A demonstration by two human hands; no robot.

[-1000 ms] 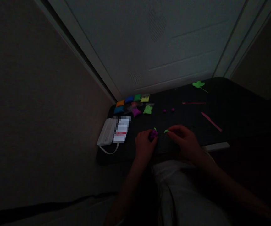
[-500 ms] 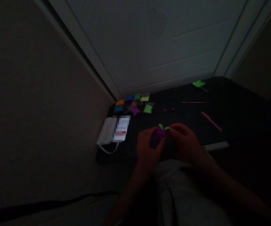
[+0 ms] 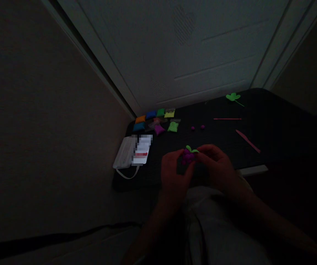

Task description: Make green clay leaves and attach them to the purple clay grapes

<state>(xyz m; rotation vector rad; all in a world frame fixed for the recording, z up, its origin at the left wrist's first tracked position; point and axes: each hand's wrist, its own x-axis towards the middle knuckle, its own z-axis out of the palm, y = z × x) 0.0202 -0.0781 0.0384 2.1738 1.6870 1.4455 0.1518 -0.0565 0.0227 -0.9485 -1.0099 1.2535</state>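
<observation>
My left hand grips a small bunch of purple clay grapes between thumb and fingers, above the near part of the dark table. Two green clay leaves sit at the top of the bunch. The right-hand leaf reaches the pinched fingertips of my right hand, and its inner end meets the bunch. Farther back, two small purple clay balls lie apart on the table. Dim light hides the undersides of my fingers.
Colourful clay packets lie at the back left of the table. Nearer are a lit phone and a cabled white case. On the right lie a pink clay knife, a thin pink stick and a green clay flower shape.
The right-hand leaf has shifted slightly left and now sits against the bunch, with my right fingertips following it. My left hand keeps its hold on the grapes.
</observation>
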